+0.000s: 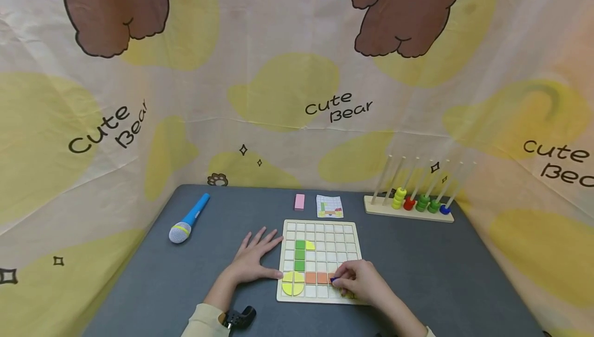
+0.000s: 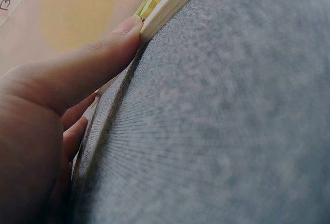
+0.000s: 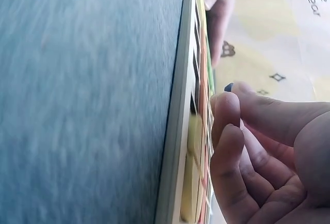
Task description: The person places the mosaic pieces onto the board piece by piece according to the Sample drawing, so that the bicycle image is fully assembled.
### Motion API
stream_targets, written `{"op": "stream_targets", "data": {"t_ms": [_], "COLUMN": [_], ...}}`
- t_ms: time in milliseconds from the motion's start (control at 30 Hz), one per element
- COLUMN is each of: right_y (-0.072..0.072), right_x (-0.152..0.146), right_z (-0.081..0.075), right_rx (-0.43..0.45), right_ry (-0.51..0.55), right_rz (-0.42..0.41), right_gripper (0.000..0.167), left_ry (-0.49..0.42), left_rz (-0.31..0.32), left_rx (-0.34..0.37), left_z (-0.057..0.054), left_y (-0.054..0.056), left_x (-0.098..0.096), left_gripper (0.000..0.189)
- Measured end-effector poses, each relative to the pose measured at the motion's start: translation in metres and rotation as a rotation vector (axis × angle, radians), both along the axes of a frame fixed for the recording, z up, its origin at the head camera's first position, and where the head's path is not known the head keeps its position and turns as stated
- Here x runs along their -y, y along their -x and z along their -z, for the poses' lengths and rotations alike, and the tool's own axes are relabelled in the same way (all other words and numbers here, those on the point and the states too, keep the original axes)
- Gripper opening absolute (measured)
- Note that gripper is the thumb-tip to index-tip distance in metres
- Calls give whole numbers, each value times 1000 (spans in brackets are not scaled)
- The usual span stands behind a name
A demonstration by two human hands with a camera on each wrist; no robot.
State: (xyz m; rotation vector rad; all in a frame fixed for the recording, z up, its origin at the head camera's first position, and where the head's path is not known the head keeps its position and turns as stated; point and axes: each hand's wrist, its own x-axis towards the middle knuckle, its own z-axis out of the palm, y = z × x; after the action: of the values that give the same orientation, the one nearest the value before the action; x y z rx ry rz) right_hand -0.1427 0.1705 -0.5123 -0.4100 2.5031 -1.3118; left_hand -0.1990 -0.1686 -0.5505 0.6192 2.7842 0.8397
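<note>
A pale wooden grid board (image 1: 320,221) lies on the dark grey table. My left hand (image 1: 250,262) spreads its fingers beside the board, with the thumb and fingertips touching its left edge. Over the lower right part of the board, my right hand (image 1: 364,281) pinches a small dark blue piece (image 3: 228,87) between thumb and forefinger. Green square tiles (image 1: 299,255) form a column with a yellow piece (image 1: 310,246) at its upper right. Rounded yellow pieces (image 1: 293,288) make a circle at lower left, and orange tiles (image 1: 316,278) run rightward from it. Other yellow pieces (image 3: 192,182) are partly hidden below the right hand.
Behind the board lie a pink block (image 1: 299,202) and a card with a coloured grid pattern (image 1: 330,206). A blue toy microphone (image 1: 189,219) rests at the left. At back right stands a wooden peg rack with coloured beads (image 1: 409,209). A printed cloth hangs around the table.
</note>
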Motion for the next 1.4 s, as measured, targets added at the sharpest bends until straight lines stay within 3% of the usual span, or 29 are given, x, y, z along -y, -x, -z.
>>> {"op": "stream_targets", "data": {"t_ms": [300, 500, 667, 1400], "right_y": [-4, -5, -5, -2], "right_x": [17, 22, 24, 30], "right_z": [3, 5, 7, 3], "right_rx": [-36, -137, -169, -265], "right_ry": [-1, -101, -130, -236], "right_rz": [-73, -96, -109, -54], "right_gripper": [8, 7, 8, 22], "left_ry": [-3, 2, 2, -1], "left_rz": [-8, -5, -10, -14], "left_rx": [3, -3, 4, 0], "left_z": [-2, -2, -4, -1], "left_y": [-1, -1, -2, 0], "left_x": [0, -1, -1, -1], "left_gripper": [101, 100, 101, 102]}}
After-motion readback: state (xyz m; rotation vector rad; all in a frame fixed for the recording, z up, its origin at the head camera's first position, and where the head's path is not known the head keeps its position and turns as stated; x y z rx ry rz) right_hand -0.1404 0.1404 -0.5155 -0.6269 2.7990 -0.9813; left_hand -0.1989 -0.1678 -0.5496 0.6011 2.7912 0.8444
